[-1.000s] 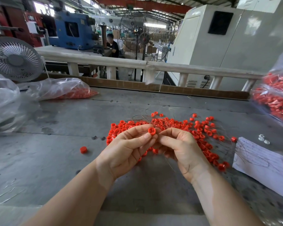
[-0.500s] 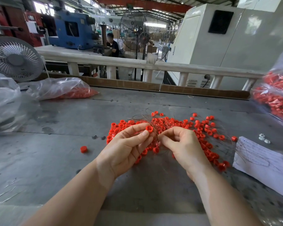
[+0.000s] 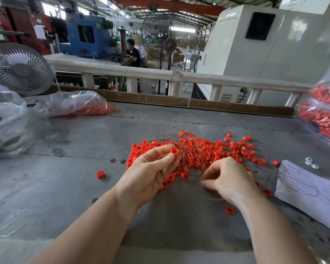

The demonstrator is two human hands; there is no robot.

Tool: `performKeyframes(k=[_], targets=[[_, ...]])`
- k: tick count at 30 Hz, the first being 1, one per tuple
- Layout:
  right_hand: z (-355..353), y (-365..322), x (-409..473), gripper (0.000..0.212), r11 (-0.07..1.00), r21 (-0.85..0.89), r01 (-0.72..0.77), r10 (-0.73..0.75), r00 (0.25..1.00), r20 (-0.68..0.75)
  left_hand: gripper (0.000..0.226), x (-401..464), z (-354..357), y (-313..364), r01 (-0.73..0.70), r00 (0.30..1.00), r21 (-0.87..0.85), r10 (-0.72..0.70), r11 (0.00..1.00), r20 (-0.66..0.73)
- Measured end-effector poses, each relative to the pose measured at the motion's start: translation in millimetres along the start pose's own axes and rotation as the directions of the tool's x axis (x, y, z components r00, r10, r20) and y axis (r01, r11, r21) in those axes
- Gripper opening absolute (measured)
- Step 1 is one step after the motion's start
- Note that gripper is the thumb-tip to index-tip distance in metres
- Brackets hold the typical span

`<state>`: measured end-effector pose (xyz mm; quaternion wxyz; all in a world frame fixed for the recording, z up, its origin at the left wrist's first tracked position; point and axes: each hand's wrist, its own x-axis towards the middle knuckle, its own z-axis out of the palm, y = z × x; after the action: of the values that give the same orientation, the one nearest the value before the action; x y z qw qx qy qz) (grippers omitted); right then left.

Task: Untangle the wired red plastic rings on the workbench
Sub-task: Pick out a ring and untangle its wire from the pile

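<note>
Left hand (image 3: pixel 151 174) pinching one red ring (image 3: pixel 174 151) above the tangled pile (image 3: pixel 208 151). Right hand (image 3: pixel 231 180) curled, pinching thin wire (image 3: pixel 210 197) on the workbench (image 3: pixel 74 187).

A grey desk fan (image 3: pixel 20 69) stands at ten o'clock on the counter (image 3: pixel 80 180). Beside it lie crumpled clear plastic bags (image 3: pixel 6 119). White paper sheets (image 3: pixel 309 189) with scribbled lines sit at four o'clock, and small white nuts (image 3: pixel 311 163) lie just above them. Past a pale railing (image 3: pixel 179 76), a blue machine (image 3: pixel 86 37), a pedestal fan (image 3: pixel 161 41) and a large white cabinet (image 3: pixel 265 50) stand at twelve.
</note>
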<state>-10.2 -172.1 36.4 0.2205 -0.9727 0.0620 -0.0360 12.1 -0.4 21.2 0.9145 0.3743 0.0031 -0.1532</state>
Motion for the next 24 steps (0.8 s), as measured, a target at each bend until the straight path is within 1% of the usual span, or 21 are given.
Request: performKeyframes(k=[4, 7, 8, 9, 11, 13, 15, 19, 22, 24], targets=[[3, 0, 0, 0.005, 0.998, -0.052, 0.046, -0.05, 0.995, -0.085, 0.02, 0, 0, 0, 0.004, 1.0, -0.007, -0.004, 1.0, 0.006], [8, 0, 2, 0.003, 0.988, -0.1, 0.117, -0.13, 0.982, -0.135, 0.02, -1, 1, -1, 0.006, 1.0, -0.005, -0.006, 1.0, 0.006], [11, 0, 3, 0.004, 0.985, -0.084, 0.154, -0.166, 0.971, -0.17, 0.02, -1, 1, -1, 0.008, 1.0, -0.006, -0.008, 1.0, 0.01], [13, 0, 4, 0.004, 0.981, -0.036, 0.193, -0.196, 0.955, -0.22, 0.02, -1, 1, -1, 0.009, 1.0, -0.005, -0.009, 1.0, 0.014], [14, -1, 7, 0.002, 0.955, 0.127, 0.269, -0.216, 0.92, -0.326, 0.02, -1, 1, -1, 0.009, 1.0, 0.003, -0.009, 1.0, 0.02], [14, -3, 7, 0.01, 0.895, 0.306, 0.324, -0.201, 0.907, -0.37, 0.02, -1, 1, -1, 0.008, 1.0, 0.011, -0.008, 1.0, 0.029], [14, -7, 6, 0.018, 0.827, 0.441, 0.347, -0.19, 0.912, -0.363, 0.02, -1, 1, -1, 0.01, 0.999, 0.016, -0.01, 1.0, 0.038], [18, -12, 4, 0.019, 0.691, 0.627, 0.359, -0.197, 0.928, -0.315, 0.02, -2, 2, -1, 0.017, 0.998, 0.023, -0.019, 1.0, 0.064], [18, -13, 4, 0.02, 0.594, 0.728, 0.342, -0.181, 0.939, -0.293, 0.021, -3, 2, 0, 0.023, 0.997, 0.026, -0.024, 0.999, 0.074], [18, -12, 5, 0.02, 0.556, 0.759, 0.337, -0.172, 0.941, -0.292, 0.02, -3, 2, 0, 0.026, 0.997, 0.028, -0.028, 0.999, 0.075]])
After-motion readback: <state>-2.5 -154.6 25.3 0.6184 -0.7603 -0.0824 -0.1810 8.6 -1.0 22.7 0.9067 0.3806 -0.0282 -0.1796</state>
